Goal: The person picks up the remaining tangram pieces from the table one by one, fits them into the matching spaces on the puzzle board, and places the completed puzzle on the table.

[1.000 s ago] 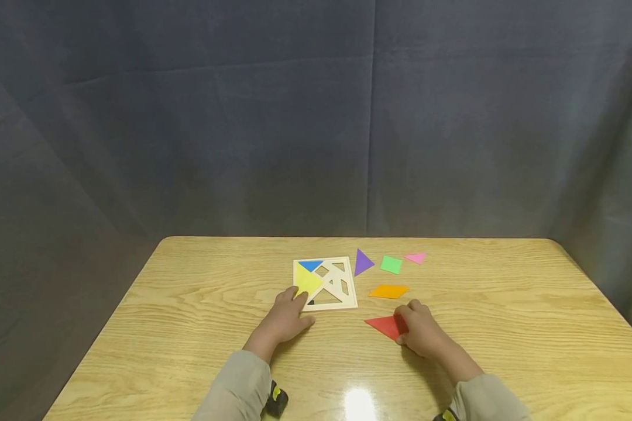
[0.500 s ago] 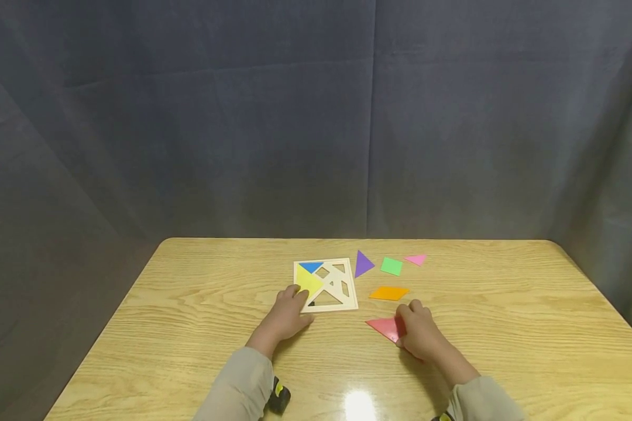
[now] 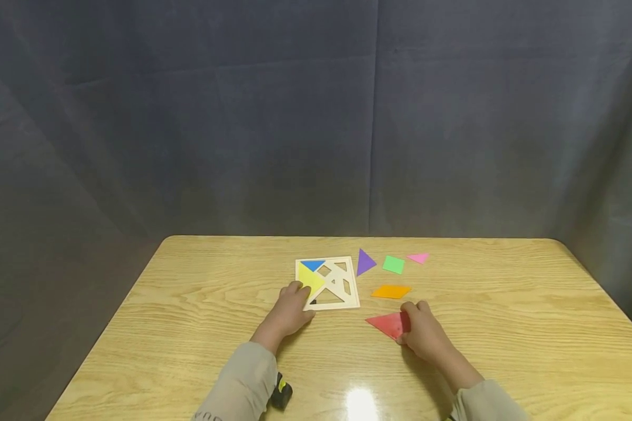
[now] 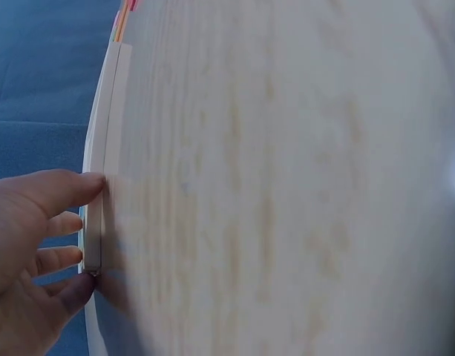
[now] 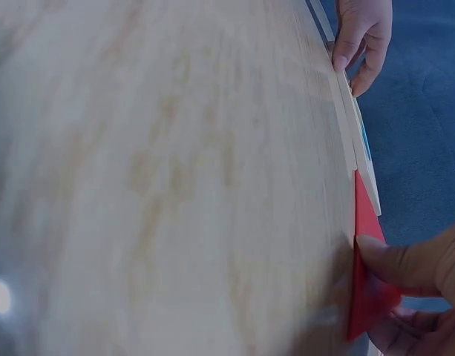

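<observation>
A square wooden tangram board (image 3: 354, 301) lies in the middle of the table, with a yellow triangle (image 3: 309, 279) and a blue triangle (image 3: 312, 265) in its recesses. My left hand (image 3: 287, 310) holds the board's near left corner, thumb against the near edge and fingers over the yellow piece's side. In the left wrist view the thumb touches the board's edge (image 4: 102, 141). To the right of the board, my right hand (image 3: 423, 332) pinches a red triangle (image 3: 387, 323) between thumb and fingers. The right fingers hide one end of it.
Beyond the right hand lies an orange parallelogram (image 3: 391, 292). A purple triangle (image 3: 366, 262), a green square (image 3: 394, 264) and a pink triangle (image 3: 418, 258) lie farther back. The wooden table (image 3: 189, 292) ends at a dark curtain (image 3: 274, 128).
My left thumb has drawn in to the board's near edge. The red triangle's tilt has changed slightly in my right hand, which has barely moved.
</observation>
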### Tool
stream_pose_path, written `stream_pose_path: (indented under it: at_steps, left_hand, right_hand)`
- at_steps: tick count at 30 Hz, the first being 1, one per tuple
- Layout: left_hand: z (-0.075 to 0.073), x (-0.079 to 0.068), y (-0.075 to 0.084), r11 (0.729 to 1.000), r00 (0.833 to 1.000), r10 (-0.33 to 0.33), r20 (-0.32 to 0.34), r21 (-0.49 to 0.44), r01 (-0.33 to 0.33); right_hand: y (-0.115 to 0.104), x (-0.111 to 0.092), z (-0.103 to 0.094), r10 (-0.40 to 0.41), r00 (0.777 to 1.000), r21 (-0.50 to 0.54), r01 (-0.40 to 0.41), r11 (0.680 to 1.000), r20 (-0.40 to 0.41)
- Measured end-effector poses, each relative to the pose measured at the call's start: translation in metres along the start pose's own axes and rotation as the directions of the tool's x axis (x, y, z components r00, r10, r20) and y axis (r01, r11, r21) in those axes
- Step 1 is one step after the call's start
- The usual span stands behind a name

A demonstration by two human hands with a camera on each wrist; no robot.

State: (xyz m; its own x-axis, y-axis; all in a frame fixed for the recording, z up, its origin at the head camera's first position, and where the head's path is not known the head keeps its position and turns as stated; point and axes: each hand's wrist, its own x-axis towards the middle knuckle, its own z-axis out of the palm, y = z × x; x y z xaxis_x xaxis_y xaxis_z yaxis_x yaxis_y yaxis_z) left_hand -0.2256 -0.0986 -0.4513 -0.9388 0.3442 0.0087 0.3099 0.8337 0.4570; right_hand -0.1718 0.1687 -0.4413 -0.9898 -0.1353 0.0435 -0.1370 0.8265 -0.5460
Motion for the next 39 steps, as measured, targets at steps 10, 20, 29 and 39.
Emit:
stream_pose_path:
  at_steps: [10, 20, 29, 39]
  left_hand:
    - [-0.0005, 0.0005, -0.0012, 0.999, 1.000, 0.006, 0.005, 0.038, -0.006]
    - [-0.0028, 0.0004, -0.0011, 0.999, 0.999, 0.016, 0.030, 0.048, -0.018]
    - [-0.0053, 0.0001, 0.0001, 0.998, 0.998, 0.027, 0.048, 0.064, -0.030]
    - [-0.0051, 0.0006, -0.0015, 0.994, 0.998, 0.030, 0.061, 0.105, -0.037]
  right_hand:
    - [0.0045, 0.0007, 0.0006, -0.052, 0.997, -0.022, 0.050, 0.998, -0.054]
    - [0.0059, 0.0001, 0.0024, 0.022, 0.996, 0.227, -0.001, 0.974, -0.089]
    - [0.0029, 0.0007, 0.0023, 0.043, 0.995, 0.273, -0.018, 0.962, -0.087]
    - [-0.0018, 0.0036, 0.0006, 0.037, 0.994, 0.258, -0.008, 0.966, -0.107]
